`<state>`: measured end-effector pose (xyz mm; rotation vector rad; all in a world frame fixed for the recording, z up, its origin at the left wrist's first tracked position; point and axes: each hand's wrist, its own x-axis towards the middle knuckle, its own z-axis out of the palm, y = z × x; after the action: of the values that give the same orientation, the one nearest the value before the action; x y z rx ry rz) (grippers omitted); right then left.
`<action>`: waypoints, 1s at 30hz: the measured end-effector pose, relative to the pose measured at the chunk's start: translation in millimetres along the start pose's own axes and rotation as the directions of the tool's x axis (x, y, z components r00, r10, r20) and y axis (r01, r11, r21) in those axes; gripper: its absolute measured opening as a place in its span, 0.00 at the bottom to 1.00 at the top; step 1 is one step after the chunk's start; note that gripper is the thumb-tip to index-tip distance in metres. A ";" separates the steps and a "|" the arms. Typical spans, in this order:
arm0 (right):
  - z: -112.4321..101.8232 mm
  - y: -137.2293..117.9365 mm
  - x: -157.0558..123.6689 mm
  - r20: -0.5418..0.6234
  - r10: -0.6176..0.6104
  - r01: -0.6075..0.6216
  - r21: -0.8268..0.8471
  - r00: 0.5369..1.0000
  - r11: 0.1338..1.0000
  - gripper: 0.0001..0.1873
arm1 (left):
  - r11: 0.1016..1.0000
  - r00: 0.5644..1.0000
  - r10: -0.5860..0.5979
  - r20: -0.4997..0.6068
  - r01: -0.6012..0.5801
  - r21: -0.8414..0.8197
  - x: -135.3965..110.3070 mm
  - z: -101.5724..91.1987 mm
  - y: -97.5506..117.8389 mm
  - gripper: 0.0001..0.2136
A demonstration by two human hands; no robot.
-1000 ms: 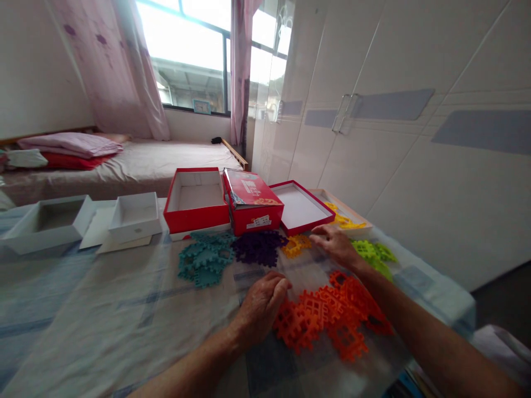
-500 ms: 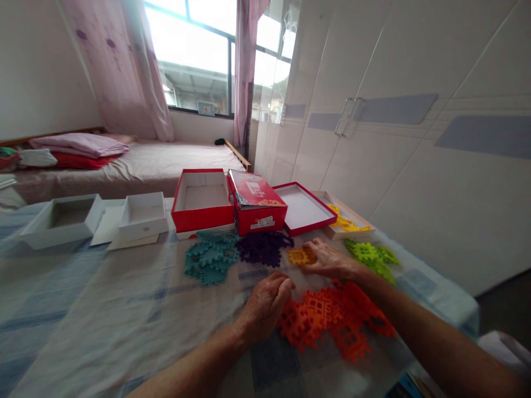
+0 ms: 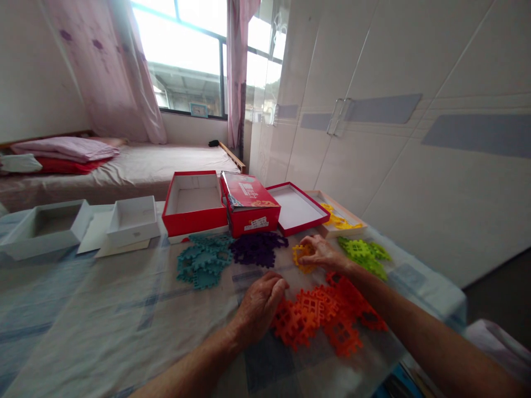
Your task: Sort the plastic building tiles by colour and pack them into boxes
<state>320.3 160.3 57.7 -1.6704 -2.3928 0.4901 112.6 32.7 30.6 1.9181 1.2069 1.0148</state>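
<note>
- Yellow piece (image 3: 302, 252): under the right hand's fingertips, just right of the purple pieces (image 3: 259, 249).
- Right hand (image 3: 323, 254): thumb and fingers curved over it; cannot tell if clamped.
- Left hand (image 3: 260, 304): fingers curled together, at left edge of the orange pieces (image 3: 315, 305); contact unclear.
- Teal pieces (image 3: 205, 260) left of purple; green pieces (image 3: 365, 254) beyond right forearm.
- Behind: open red box (image 3: 194, 220), closed red box (image 3: 254, 218), red lid (image 3: 296, 207), tray (image 3: 346, 231) holding more yellow.
- Far left: 2 white boxes (image 3: 135, 224).
- All on cloth (image 3: 103, 326).
</note>
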 end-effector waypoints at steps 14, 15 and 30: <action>-14.4 16.7 5.9 -0.072 0.153 -0.116 0.369 0.986 0.922 0.13 | 1.000 1.000 -0.008 0.007 0.008 0.006 -0.8 -0.5 3.1 0.19; -18.2 14.4 3.6 -0.075 0.132 -0.092 0.402 0.988 0.911 0.14 | 1.000 1.000 -0.007 0.007 0.007 0.005 -0.7 -0.3 2.7 0.19; 2.2 -6.2 -10.0 0.110 0.033 -0.044 0.094 0.993 0.995 0.17 | 1.000 1.000 -0.010 0.003 0.010 -0.012 0.0 -0.8 3.1 0.20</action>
<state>317.7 148.6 58.3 -1.6923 -2.3729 0.7079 113.3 31.7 33.6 1.9014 1.2052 1.0120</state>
